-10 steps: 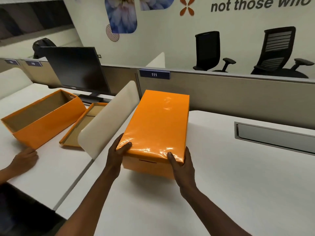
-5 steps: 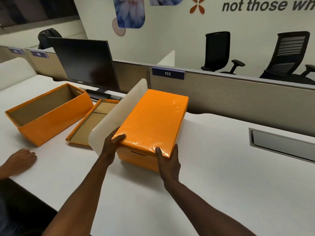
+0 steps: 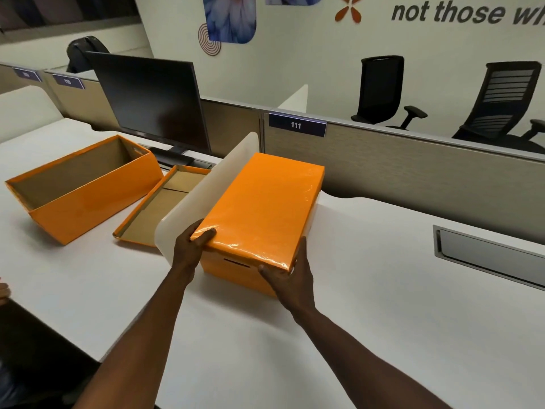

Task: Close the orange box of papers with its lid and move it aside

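Note:
An orange box stands on the white desk, covered by its glossy orange lid, so the papers inside are hidden. Its long left side rests against a cream desk divider. My left hand grips the near left corner of the lid, thumb on top. The near right corner of the box is held by my right hand, fingers wrapped around the front face.
Left of the divider sit a second, open and empty orange box and its upturned lid, in front of a dark monitor. A metal cable tray is set into the desk at right. Another person's hand shows at the left edge.
The closed box, held in both hands, has shifted left and away from me until it sits against the divider. The other person's hand has slid almost out of view at the left.

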The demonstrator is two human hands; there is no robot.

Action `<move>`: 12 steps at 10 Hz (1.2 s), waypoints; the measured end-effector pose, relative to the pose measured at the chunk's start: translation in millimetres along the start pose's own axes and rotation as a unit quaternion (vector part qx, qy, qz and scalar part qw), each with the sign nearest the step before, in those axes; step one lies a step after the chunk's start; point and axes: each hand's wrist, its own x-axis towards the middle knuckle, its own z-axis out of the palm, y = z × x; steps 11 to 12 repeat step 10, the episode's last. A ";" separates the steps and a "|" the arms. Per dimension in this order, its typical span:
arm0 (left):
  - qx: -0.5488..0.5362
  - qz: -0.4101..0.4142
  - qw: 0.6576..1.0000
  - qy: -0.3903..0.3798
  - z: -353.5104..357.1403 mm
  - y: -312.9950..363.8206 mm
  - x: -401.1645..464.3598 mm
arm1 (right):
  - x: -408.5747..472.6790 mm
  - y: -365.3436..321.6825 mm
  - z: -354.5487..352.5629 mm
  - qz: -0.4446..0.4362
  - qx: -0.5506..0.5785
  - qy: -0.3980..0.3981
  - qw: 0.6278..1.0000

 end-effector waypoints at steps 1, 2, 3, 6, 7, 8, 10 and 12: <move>0.012 -0.003 1.000 0.009 -0.2 1.5 2.1 | 0.6 -0.8 -0.2 -0.026 -0.016 -0.014 0.999; 0.034 -0.005 0.999 0.039 -1.4 7.4 2.9 | -2.1 -3.8 4.0 -0.033 -0.017 -0.021 0.999; 0.057 0.000 0.996 0.070 -1.4 11.1 2.1 | -3.6 -4.0 5.6 -0.038 -0.023 -0.033 0.998; 0.178 0.040 0.978 0.105 7.3 22.6 -15.5 | -0.6 -1.9 -12.9 -0.055 -0.067 -0.055 0.995; 0.251 0.097 0.956 0.120 15.2 31.6 -22.6 | 2.6 -3.3 -21.2 -0.046 -0.094 -0.039 0.994; 0.337 0.209 0.913 0.091 26.5 44.5 -30.7 | 11.3 -2.7 -38.6 -0.041 -0.150 -0.023 0.988; 0.381 0.309 0.870 -0.040 76.7 64.7 -44.1 | 27.4 -4.5 -82.5 -0.064 -0.267 0.007 0.962; 0.381 0.309 0.870 -0.040 76.7 64.7 -44.1 | 27.4 -4.5 -82.5 -0.064 -0.267 0.007 0.962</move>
